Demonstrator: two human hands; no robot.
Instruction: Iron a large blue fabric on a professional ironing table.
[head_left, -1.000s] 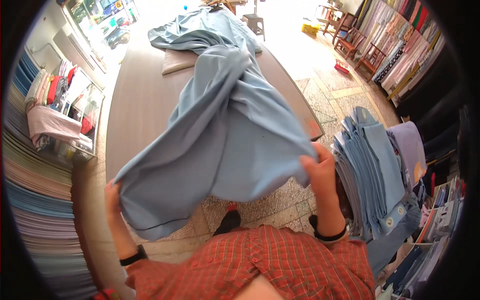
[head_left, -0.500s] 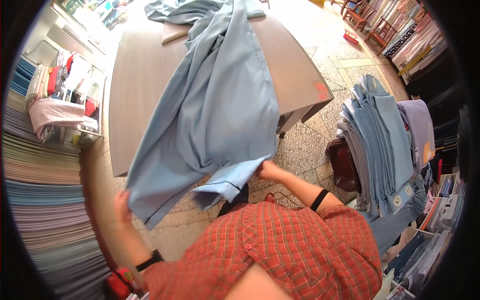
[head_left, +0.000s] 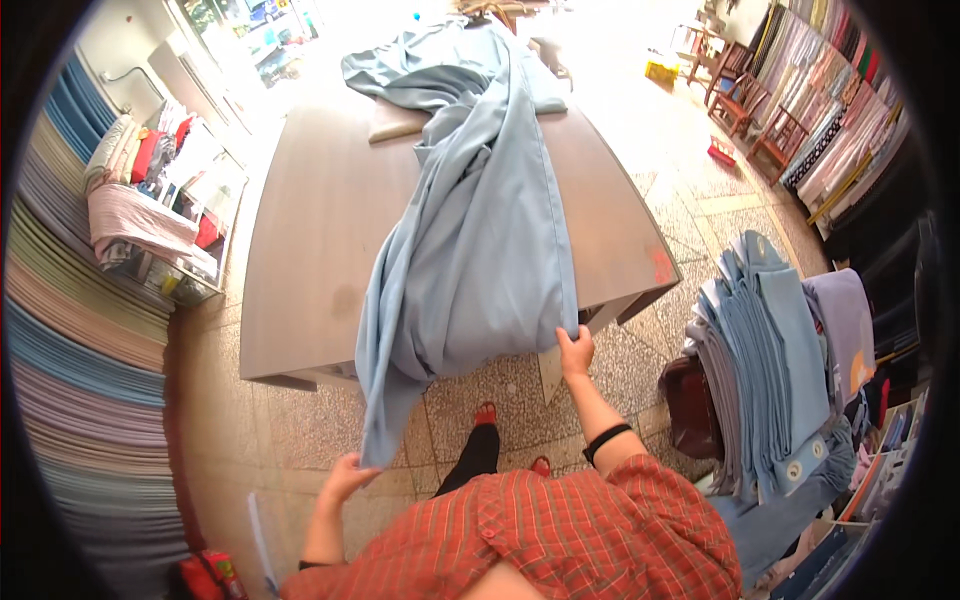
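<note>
Left hand (head_left: pixel 347 477) and right hand (head_left: pixel 575 352) grip the near end of a long blue cloth (head_left: pixel 490 270) laid over a brown table (head_left: pixel 310 230).
Taking the middle of the view as the clock's centre, the left hand, at seven o'clock, pinches the lowest corner; the right hand, at four o'clock, has thumb and fingers closed on the right edge; the blue cloth sags between them past the table's near edge and runs up to a bunched heap at twelve o'clock; from the left hand it lies toward one o'clock, from the right hand toward ten; it looks soft, limp and hardly fragile, probably light though dragging along its length, perhaps slightly slippery; edges and corners seem the surest holds.
</note>
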